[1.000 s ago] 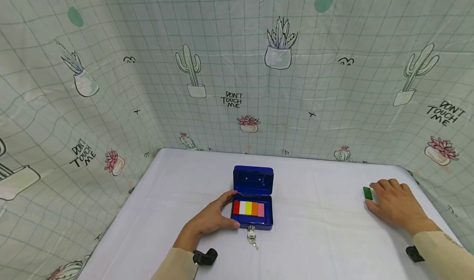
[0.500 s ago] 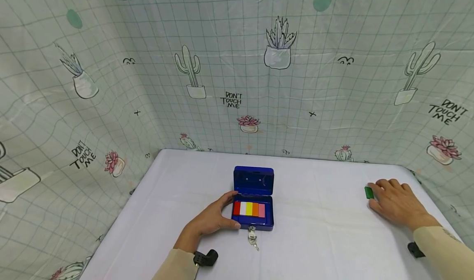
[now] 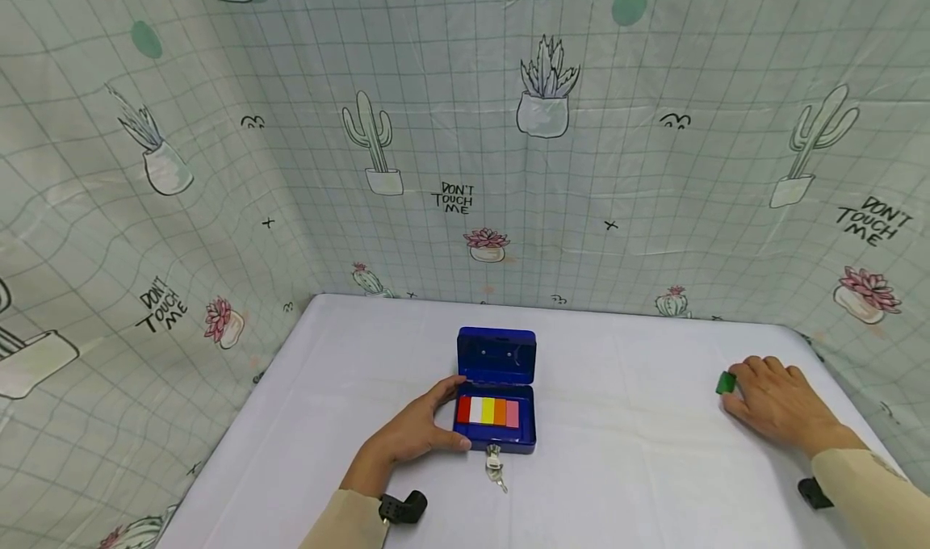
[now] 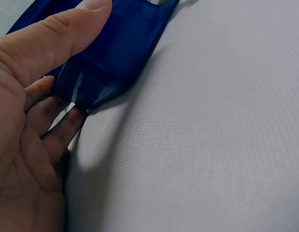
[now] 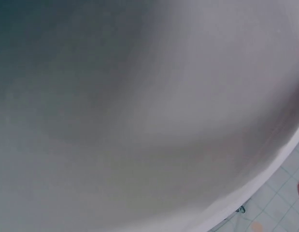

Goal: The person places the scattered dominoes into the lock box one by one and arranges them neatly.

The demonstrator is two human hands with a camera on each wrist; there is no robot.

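Observation:
A small blue cash box (image 3: pixel 525 442) stands on the table in the head view, its lid (image 3: pixel 497 354) raised. Inside lies a row of coloured blocks (image 3: pixel 488 412): red, white, yellow, orange and pink. Keys (image 3: pixel 495 468) hang from the lock at its front. My left hand (image 3: pixel 412 432) holds the box's left side, thumb at the front and fingers towards the back; the left wrist view shows the thumb (image 4: pixel 57 38) over the blue wall. Far to the right, my right hand (image 3: pixel 776 400) pinches a green block (image 3: pixel 725 383), which its fingers partly hide.
White cloth covers the table (image 3: pixel 617 452). A grid-patterned curtain (image 3: pixel 465 145) with cactus prints rises behind it and along the sides. The right wrist view shows mostly blurred white cloth (image 5: pixel 188 111) and the table's edge.
The green block has turned in my right fingers and looks shorter and tilted now. The right hand has shifted slightly right. My left hand and the box stay in place.

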